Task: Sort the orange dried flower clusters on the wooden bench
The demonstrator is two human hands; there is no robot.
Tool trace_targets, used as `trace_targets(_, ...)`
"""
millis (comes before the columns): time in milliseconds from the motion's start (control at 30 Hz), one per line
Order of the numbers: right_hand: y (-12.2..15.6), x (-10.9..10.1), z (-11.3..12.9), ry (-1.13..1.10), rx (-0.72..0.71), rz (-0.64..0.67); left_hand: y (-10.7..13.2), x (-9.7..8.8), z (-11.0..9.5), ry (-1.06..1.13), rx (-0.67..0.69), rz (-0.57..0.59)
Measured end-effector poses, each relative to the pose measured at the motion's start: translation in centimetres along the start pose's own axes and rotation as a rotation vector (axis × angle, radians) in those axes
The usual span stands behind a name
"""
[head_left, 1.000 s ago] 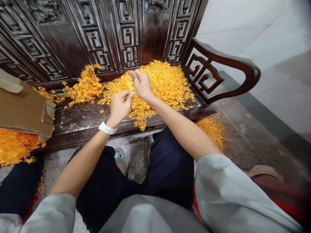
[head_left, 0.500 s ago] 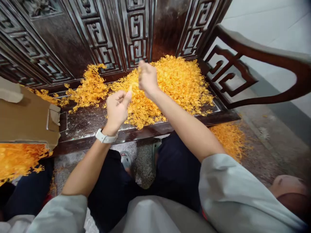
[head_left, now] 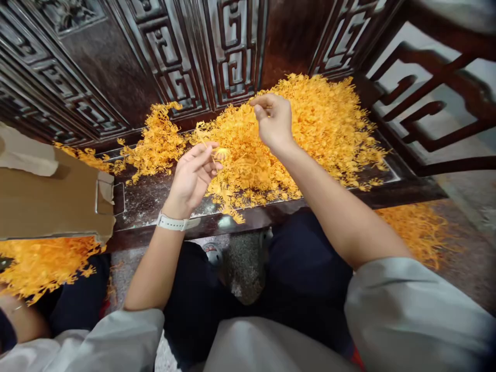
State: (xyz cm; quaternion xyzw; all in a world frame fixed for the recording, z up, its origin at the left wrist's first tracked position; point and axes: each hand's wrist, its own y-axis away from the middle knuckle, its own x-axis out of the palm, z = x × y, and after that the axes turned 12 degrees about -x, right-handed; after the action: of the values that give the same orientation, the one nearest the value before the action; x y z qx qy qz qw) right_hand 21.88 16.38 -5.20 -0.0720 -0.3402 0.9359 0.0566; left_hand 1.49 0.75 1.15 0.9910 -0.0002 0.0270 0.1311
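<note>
A big heap of small orange plastic pieces (head_left: 321, 119) lies on the dark carved wooden bench (head_left: 155, 194) in front of me. My left hand (head_left: 191, 175), with a white watch at the wrist, pinches one small orange piece between thumb and fingers just above the heap's near edge. My right hand (head_left: 275, 121) is raised over the middle of the heap, its fingers curled in a pinch; what it holds is too small to make out. The two hands are apart.
A brown cardboard box (head_left: 50, 194) sits at the left with more orange pieces (head_left: 39, 261) under it. Orange pieces also lie on the floor (head_left: 418, 230) at the right. The bench's carved backrest (head_left: 170, 57) and armrest (head_left: 437, 103) close off the far side and right.
My hands have drawn apart: the right hand rose and moved right over the heap, the left hand stayed low with its piece. The view shifted closer to the bench.
</note>
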Motion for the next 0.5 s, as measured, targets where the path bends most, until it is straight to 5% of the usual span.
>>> trace_targets(100, 0.7, 0.0, 2.0, 0.010, -0.008, 0.089, -0.1, 0.8, 0.2, 0.084, 0.010, -0.006)
trace_targets(300, 2.7, 1.0, 9.9, -0.378, -0.020, 0.615, -1.2, 0.1, 1.2, 0.235, 0.190, -0.036)
trace_targets(400, 2.8, 1.4, 11.1, -0.428, -0.099, 0.578, -1.5, -0.3, 1.4, 0.280, 0.275, -0.021)
trace_targets(500, 3.2, 2.5, 10.5, -0.437, -0.011, 0.445, -1.5, 0.4, 1.5, 0.322, 0.304, -0.048)
